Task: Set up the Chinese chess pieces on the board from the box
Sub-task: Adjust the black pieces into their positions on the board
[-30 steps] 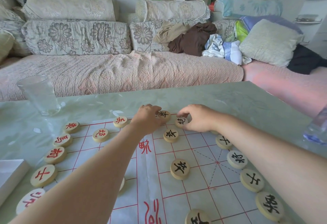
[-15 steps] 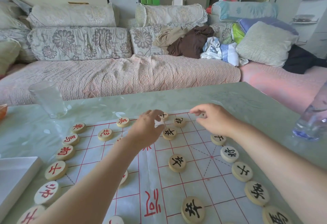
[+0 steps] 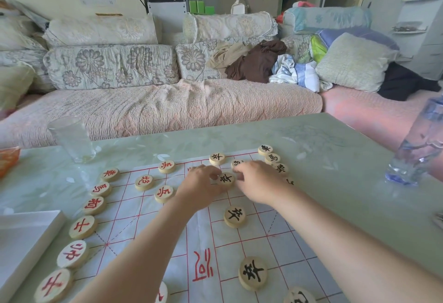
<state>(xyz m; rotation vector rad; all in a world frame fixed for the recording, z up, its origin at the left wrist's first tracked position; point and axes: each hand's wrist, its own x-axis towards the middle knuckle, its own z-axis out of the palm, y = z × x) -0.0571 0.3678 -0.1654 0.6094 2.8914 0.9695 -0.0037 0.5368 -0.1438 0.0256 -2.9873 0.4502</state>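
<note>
The white board sheet (image 3: 199, 242) with red lines lies on the green table. Red pieces (image 3: 82, 226) run down its left edge, with more red pieces (image 3: 164, 194) further in. Black pieces (image 3: 272, 158) line the far right edge, and black soldier pieces (image 3: 235, 216) stand in a column. My left hand (image 3: 200, 184) and my right hand (image 3: 259, 183) meet around one black soldier piece (image 3: 226, 179); curled fingertips of each hand pinch its left and right edges. My right hand partly hides a black cannon piece (image 3: 236, 163). The white box (image 3: 21, 240) sits at the near left.
A clear drinking glass (image 3: 72, 138) stands at the far left of the table (image 3: 323, 163). A plastic water bottle (image 3: 416, 151) stands near the right edge. An orange item (image 3: 7, 161) shows at the left edge. A sofa with cushions lies behind the table.
My hands were apart half a second ago. Both have drawn back and closed in on the same black soldier piece. The far-row pieces they touched a second ago stay in place.
</note>
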